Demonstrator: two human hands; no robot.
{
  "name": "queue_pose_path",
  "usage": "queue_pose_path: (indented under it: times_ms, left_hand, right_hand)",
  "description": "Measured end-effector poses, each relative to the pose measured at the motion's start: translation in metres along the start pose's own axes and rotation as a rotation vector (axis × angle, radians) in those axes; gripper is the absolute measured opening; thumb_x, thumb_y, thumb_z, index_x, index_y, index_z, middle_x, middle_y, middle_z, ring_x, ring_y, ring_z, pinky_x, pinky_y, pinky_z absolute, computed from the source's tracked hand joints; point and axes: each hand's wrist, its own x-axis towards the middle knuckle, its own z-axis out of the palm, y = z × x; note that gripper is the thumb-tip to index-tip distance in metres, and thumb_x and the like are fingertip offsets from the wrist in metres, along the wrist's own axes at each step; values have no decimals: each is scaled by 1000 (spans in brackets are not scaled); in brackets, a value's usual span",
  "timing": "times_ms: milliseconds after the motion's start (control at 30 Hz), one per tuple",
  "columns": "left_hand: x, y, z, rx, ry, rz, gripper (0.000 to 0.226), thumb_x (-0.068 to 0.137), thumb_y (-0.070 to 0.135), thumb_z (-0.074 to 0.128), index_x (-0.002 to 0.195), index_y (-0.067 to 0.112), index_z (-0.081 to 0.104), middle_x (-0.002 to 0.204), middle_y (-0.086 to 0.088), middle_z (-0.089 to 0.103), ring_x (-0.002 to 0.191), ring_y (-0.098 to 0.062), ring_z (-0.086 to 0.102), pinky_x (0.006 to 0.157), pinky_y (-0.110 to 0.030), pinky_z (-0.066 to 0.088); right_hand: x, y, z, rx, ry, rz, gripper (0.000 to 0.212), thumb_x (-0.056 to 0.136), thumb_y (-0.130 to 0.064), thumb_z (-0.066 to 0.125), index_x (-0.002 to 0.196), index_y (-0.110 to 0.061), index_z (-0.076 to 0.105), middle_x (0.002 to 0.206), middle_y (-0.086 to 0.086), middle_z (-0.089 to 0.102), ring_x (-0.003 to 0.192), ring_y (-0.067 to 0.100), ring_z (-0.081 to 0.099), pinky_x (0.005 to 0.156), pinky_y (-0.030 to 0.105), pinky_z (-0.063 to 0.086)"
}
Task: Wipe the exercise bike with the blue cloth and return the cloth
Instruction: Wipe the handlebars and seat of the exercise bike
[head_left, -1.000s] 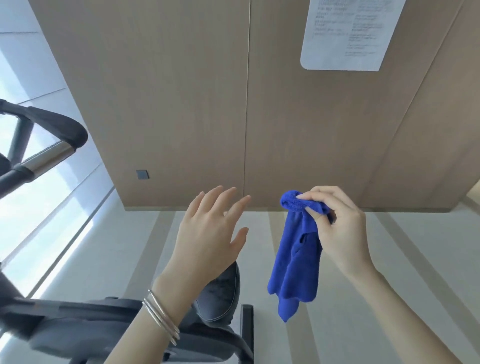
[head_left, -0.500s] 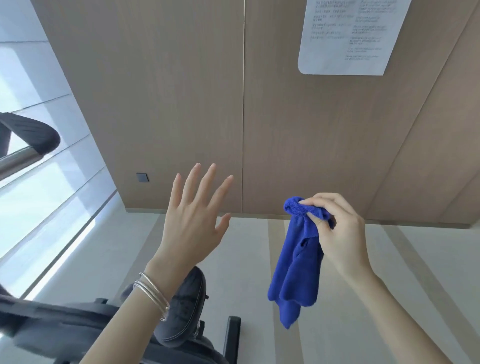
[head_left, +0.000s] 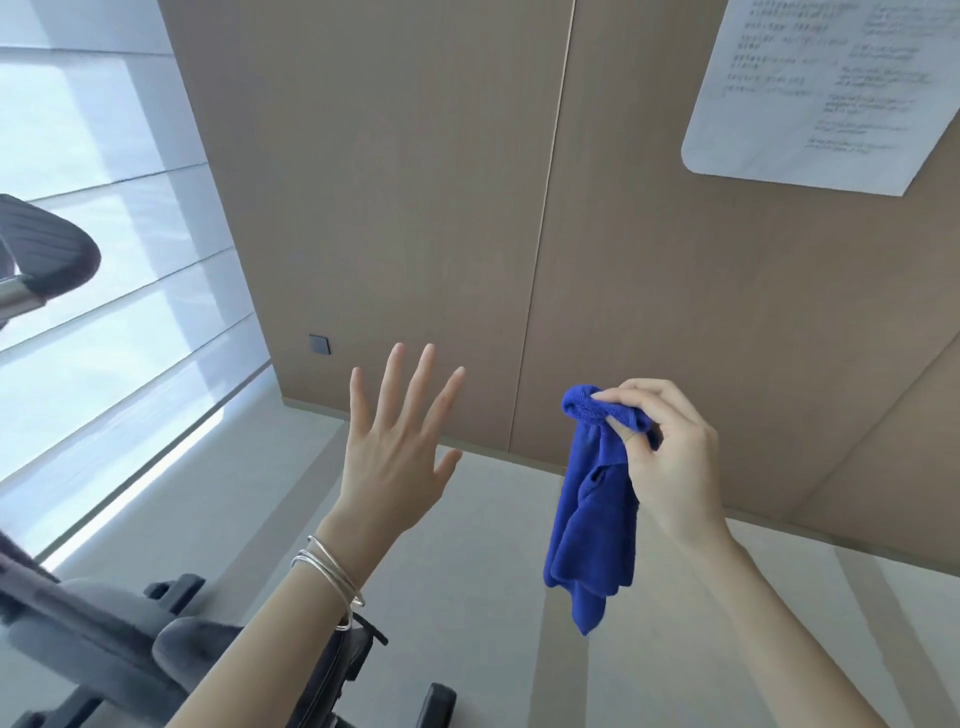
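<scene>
Head camera is showing us both hands raised before a wood-panelled wall (head_left: 415, 182). We are pinching the blue cloth (head_left: 592, 525) by its bunched top between the thumb and fingertips of our right hand (head_left: 675, 462), and the rest is hanging loose in the air, touching nothing. Our left hand (head_left: 395, 467) is spreading wide, fingers straight, holding nothing. The exercise bike (head_left: 104, 644) is sitting low at the left, well apart from the cloth, its handlebar grip (head_left: 52, 260) poking in at the left edge; the dark padded part under our forearm is possibly the saddle. We are judging that the cloth needs gathering into the palm as a flat pad before meeting the frame, with the free hand steadying the bike.
</scene>
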Motion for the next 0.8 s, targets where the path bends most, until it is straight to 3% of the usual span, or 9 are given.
queue_pose_path:
  times_ms: [167, 300, 500, 567, 700, 800]
  left_hand:
    - [25, 7, 26, 112, -69, -97, 89, 82, 52, 59, 151, 27, 9, 160, -8, 5, 146, -37, -1, 114, -62, 5]
    - [44, 18, 45, 143, -104, -205, 91, 80, 50, 63, 151, 28, 10, 160, -8, 4, 146, -38, 1, 113, -62, 2]
    - [91, 55, 74, 178, -136, -394, 90, 85, 53, 55, 150, 31, -3, 160, -5, -5, 145, -36, -9, 112, -59, -8]
    - [106, 69, 77, 192, -136, -440, 90, 86, 53, 54, 149, 31, -6, 160, -5, -5, 145, -36, -10, 112, -60, -8]
    - [119, 81, 74, 237, -134, -531, 82, 85, 51, 56, 150, 28, 12, 159, -7, 11, 146, -37, 4, 113, -62, 5]
    - [110, 74, 72, 287, -177, -611, 77, 88, 51, 50, 150, 28, 11, 160, -7, 8, 146, -37, 0, 115, -62, 6]
  right_hand:
    - [42, 44, 19, 98, -62, -36, 49, 78, 20, 51, 88, -26, 66, 95, -13, 57, 82, -4, 53, 67, 3, 37]
    - [81, 78, 34, 181, -153, -92, 51, 78, 21, 53, 88, -27, 65, 94, -11, 57, 83, -3, 54, 67, 4, 37]
    - [144, 138, 23, 281, -281, -215, 46, 82, 14, 56, 90, -30, 65, 97, -12, 58, 87, 2, 57, 70, 9, 43]
    - [164, 154, 23, 314, -327, -221, 46, 81, 16, 55, 89, -28, 66, 97, -10, 58, 87, 2, 57, 70, 11, 45]
    - [193, 172, 41, 366, -457, -239, 45, 77, 21, 51, 89, -19, 69, 95, -4, 58, 88, -2, 55, 71, 6, 41]
    - [203, 172, 70, 455, -547, -225, 45, 78, 19, 52, 87, -22, 68, 95, -7, 58, 87, 0, 56, 72, 6, 40]
